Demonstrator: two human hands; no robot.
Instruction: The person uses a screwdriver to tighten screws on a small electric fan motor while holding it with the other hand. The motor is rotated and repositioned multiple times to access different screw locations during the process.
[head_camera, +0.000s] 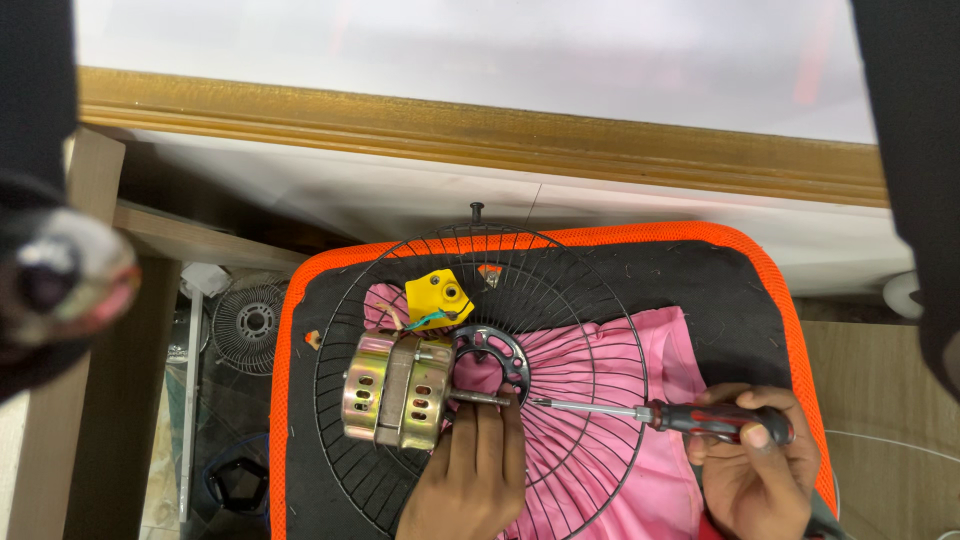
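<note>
A round wire fan guard (590, 300) lies flat on a black mesh worktop (700, 280) with a bright orange rim, and the guard's ring runs close to that rim at 9 o'clock and at 12 o'clock, while a broad bare stretch of black mesh stays open toward 2 and 3 o'clock. The left hand (470, 475) comes up from 6 o'clock with fingers laid nearly straight and pressed around the steel shaft at the guard's hub, steadying the fan motor (395, 390) that lies on its side at 9 o'clock of the hub. The right hand (755, 465), at 4 o'clock, is curled closed around the red-and-black handle of a screwdriver (640, 412), whose thin shank points toward 9 o'clock with its tip at the hub plate (490, 350); whether the tip sits in a screw is too small to tell. The motor is a ribbed metal drum with oval vent slots and a brassy sheen; a yellow plastic block (438, 295) with thin wires sits at its 1 o'clock. A pleated pink cloth (610, 355) lies under the wires, its lower part cut off by the frame's bottom edge, as are both wrists. A second small guard (250, 320) shows dimly on the floor at 9 o'clock. Dark blurred shapes block both upper corners.
</note>
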